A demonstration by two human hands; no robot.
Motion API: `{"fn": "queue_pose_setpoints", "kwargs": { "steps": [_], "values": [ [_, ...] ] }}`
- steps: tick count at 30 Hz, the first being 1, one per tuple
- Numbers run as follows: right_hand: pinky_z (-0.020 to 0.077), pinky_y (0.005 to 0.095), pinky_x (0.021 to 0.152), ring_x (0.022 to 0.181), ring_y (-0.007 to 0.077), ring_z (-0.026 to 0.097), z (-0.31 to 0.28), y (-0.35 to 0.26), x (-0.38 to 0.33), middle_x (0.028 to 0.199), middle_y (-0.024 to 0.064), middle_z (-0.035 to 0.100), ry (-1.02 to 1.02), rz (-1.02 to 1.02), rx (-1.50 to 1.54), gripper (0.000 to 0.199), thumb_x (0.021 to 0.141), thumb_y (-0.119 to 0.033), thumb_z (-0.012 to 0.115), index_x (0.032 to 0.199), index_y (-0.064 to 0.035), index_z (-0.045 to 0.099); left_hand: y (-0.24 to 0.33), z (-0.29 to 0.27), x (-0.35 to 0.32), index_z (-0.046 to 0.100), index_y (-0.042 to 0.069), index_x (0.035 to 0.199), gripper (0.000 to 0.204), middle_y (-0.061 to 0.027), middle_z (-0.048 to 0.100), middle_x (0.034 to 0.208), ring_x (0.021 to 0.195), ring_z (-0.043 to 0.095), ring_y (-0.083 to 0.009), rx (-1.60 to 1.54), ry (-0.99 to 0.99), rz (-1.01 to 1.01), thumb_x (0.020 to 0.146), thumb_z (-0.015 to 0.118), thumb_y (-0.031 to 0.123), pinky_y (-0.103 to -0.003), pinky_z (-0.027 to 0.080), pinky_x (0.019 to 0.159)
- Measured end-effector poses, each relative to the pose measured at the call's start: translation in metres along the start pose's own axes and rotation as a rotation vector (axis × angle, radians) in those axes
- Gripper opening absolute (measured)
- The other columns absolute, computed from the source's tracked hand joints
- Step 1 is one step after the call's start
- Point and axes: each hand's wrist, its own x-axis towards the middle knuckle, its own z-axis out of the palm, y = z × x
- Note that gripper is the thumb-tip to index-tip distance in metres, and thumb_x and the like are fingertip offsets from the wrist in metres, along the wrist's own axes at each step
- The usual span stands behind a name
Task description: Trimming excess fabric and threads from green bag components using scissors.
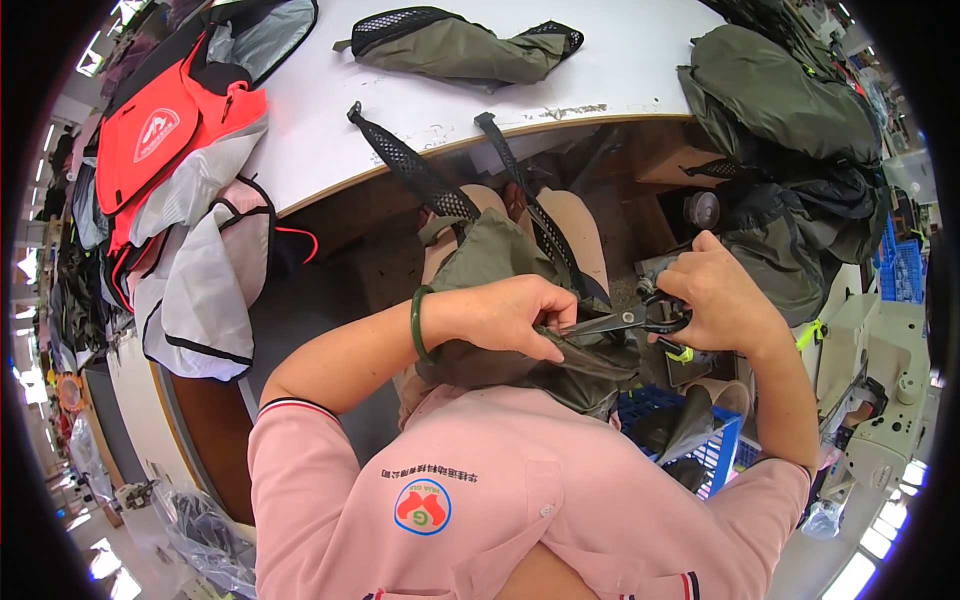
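Note:
Across my lap lies an olive-green fabric bag with black mesh straps reaching up toward the table edge. My left hand, with a green bangle on its wrist, pinches the bag's edge between thumb and fingers. On the right, my right hand is closed round the black handles of a pair of scissors. The scissor blades point left along the fabric, their tips close to my left thumb and fingers. Whether the blades are cutting anything is too small to tell.
A white table stands in front, with another olive bag piece on it. Red and grey bags hang at the left. Olive bags are piled at the right, near a sewing machine. A blue basket stands by my right side.

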Motion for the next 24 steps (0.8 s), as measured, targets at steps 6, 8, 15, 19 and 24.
{"fn": "queue_pose_setpoints", "kwargs": {
  "steps": [6, 8, 15, 19, 24],
  "values": [
    [0.0383, 0.0368, 0.073, 0.065, 0.0271, 0.055, 0.004, 0.005, 0.003, 0.063, 0.0084, 0.054, 0.044, -0.047, -0.076, 0.028, 0.062, -0.023, 0.075, 0.064, -0.0077, 0.052, 0.001, -0.001, 0.0, 0.053, 0.004, 0.083, 0.024, 0.0036, 0.049, 0.076, 0.071, 0.042, -0.006, -0.003, -0.011, -0.017, 0.08, 0.077, 0.005, -0.024, 0.038, 0.063],
    [0.0386, 0.037, 0.074, 0.066, 0.0263, 0.056, 0.004, 0.005, 0.003, 0.063, 0.0077, 0.054, 0.057, -0.061, -0.089, 0.029, 0.062, -0.023, 0.076, 0.065, -0.0077, 0.052, 0.001, -0.001, 0.001, 0.053, 0.004, 0.083, 0.024, 0.0038, 0.049, 0.076, 0.071, 0.042, -0.0061, 0.008, -0.013, -0.013, 0.08, 0.077, 0.006, -0.024, 0.037, 0.063],
    [0.04, 0.0373, 0.075, 0.07, 0.0236, 0.056, 0.005, 0.006, 0.006, 0.067, 0.005, 0.055, 0.113, -0.102, -0.135, 0.032, 0.06, -0.022, 0.08, 0.067, -0.0085, 0.052, 0.0, -0.002, 0.001, 0.053, 0.004, 0.083, 0.025, 0.0044, 0.047, 0.076, 0.07, 0.041, -0.0061, 0.019, -0.029, -0.006, 0.08, 0.077, 0.007, -0.024, 0.037, 0.062],
    [0.0401, 0.0373, 0.075, 0.069, 0.0236, 0.056, 0.008, 0.008, 0.006, 0.067, 0.0048, 0.056, 0.116, -0.109, -0.139, 0.032, 0.06, -0.022, 0.08, 0.068, -0.0085, 0.052, -0.002, -0.002, 0.001, 0.052, 0.004, 0.083, 0.025, 0.0047, 0.046, 0.076, 0.07, 0.04, -0.0057, 0.025, -0.031, 0.02, 0.08, 0.077, 0.007, -0.024, 0.036, 0.062],
    [0.0401, 0.0371, 0.074, 0.067, 0.0259, 0.057, 0.017, 0.015, 0.001, 0.069, 0.0054, 0.058, 0.174, -0.064, -0.089, 0.036, 0.06, -0.025, 0.083, 0.069, -0.0074, 0.053, -0.004, -0.001, 0.0, 0.052, 0.005, 0.082, 0.026, 0.0051, 0.046, 0.076, 0.071, 0.04, -0.0052, -0.005, -0.019, 0.015, 0.081, 0.077, 0.007, -0.024, 0.036, 0.062]
  ]
}}
